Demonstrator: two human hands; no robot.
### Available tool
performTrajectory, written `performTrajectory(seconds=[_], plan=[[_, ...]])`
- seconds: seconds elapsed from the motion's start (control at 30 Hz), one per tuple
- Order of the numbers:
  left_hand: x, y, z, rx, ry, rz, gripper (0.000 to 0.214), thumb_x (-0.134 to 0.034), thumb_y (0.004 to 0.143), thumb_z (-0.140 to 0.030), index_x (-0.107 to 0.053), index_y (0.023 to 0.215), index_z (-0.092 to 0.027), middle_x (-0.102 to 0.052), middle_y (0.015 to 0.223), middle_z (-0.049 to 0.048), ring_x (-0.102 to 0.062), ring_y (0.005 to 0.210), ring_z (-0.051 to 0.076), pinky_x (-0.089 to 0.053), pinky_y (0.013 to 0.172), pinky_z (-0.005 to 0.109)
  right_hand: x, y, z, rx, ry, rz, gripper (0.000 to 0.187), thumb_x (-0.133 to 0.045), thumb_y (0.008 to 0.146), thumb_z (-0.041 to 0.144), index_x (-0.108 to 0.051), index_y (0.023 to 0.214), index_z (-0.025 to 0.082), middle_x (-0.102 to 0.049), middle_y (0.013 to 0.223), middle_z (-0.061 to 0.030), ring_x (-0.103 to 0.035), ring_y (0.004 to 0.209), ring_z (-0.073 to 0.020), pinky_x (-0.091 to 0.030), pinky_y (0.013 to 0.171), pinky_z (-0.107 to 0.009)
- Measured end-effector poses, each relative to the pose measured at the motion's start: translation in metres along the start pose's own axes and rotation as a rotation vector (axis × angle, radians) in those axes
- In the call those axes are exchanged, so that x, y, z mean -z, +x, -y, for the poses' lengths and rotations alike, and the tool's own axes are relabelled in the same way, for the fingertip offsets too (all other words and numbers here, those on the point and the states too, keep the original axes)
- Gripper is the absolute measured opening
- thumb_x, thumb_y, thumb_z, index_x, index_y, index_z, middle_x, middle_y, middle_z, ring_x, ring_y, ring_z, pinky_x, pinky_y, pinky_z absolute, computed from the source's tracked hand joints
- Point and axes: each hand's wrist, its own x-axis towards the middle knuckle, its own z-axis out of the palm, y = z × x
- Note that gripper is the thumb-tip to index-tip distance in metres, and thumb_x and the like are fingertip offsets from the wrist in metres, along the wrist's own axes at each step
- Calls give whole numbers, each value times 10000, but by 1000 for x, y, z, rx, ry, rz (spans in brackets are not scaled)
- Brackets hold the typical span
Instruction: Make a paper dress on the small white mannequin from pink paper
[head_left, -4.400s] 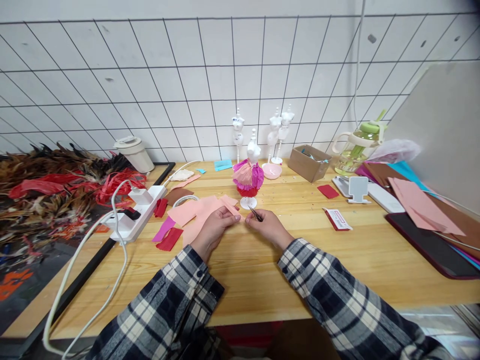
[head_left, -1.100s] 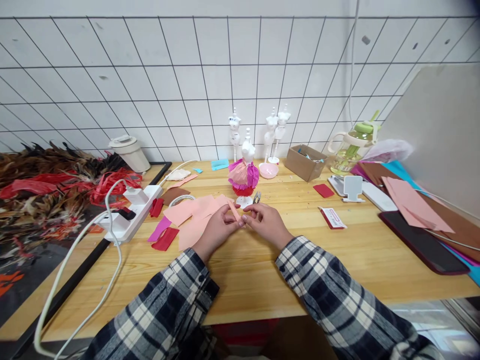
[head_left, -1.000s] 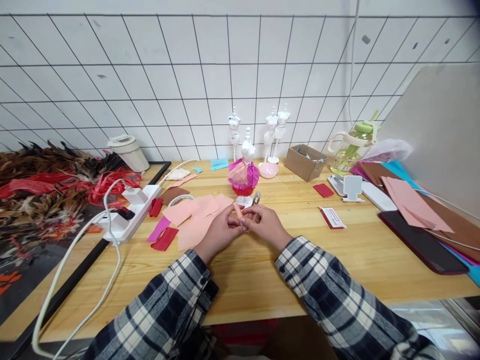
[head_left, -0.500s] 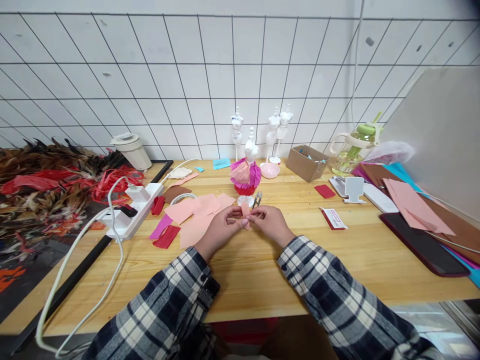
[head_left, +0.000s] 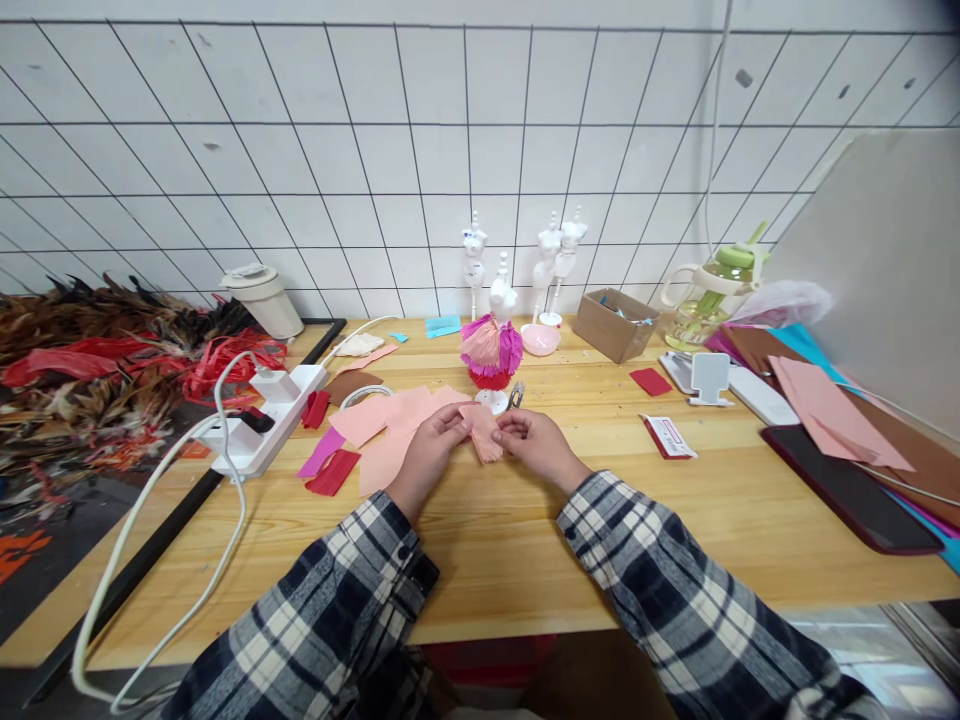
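My left hand (head_left: 427, 455) and my right hand (head_left: 534, 445) meet over the wooden table (head_left: 675, 510), each pinching one side of a small fringed piece of pink paper (head_left: 484, 432). Small snips (head_left: 514, 396) lie on the table just beyond my right hand. Behind them stands a little white mannequin (head_left: 491, 345) wearing a pink, magenta and red fringed skirt. Loose pink sheets (head_left: 390, 425) lie to the left of my left hand.
A white power strip (head_left: 262, 425) with a cable lies at the left beside a heap of feathers (head_left: 90, 370). Bare mannequins (head_left: 559, 260), a pink bowl (head_left: 543, 340), a cardboard box (head_left: 616, 322), a green bottle (head_left: 712, 285), a phone stand (head_left: 709, 378) and coloured sheets (head_left: 832, 405) fill the back and right.
The snips left my right hand and now lie on the table. The folded pink strip has been spread open into a wider fringed piece between both hands.
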Motion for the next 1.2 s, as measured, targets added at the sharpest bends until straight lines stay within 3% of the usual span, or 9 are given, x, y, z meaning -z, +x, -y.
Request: performTrajectory(seconds=[0.17,0.43,0.63,0.83,1.03,1.2], plan=[[-8,-3,-1,77,6,7,615,-844,573,-325,-579,1100,-152,-714,985,95,-664,900,219,-498,826,327,-4,-1,3,52,70,-5,199,-607,723,338,-633,825,170,-649,745,-12,-572,648,-122,-456,641,-246],[4,3,1,136,15,-83,508,-792,625,-343,-571,1035,-140,-652,651,-27,-584,574,106,-439,621,224,8,5,2,39,140,-102,225,-629,687,361,-608,804,170,-577,678,19,-520,616,-106,-440,604,-235],[2,2,2,140,-48,-47,420,-752,643,-334,-601,987,-147,-675,760,3,-606,656,119,-454,671,236,6,2,2,-35,159,-82,254,-591,723,412,-539,850,198,-485,597,59,-450,522,-96,-404,444,-198],[4,3,3,104,-24,-80,429,-771,635,-344,-587,974,-156,-648,709,-20,-585,633,106,-440,654,221,3,0,5,-112,298,27,400,-714,646,319,-507,966,198,-611,694,38,-554,571,-101,-470,503,-210],[7,4,1,101,-56,-197,406,-795,588,-350,-567,873,-172,-604,673,-48,-550,578,82,-447,616,211,8,3,3,-168,370,38,369,-756,617,278,-570,920,181,-639,651,32,-611,584,-107,-519,595,-241],[7,4,-1,84,-70,-174,447,-805,593,-353,-581,935,-172,-654,753,-14,-616,697,120,-483,706,248,10,2,3,-164,314,35,342,-734,641,371,-610,883,163,-585,591,41,-544,495,-87,-449,483,-210]])
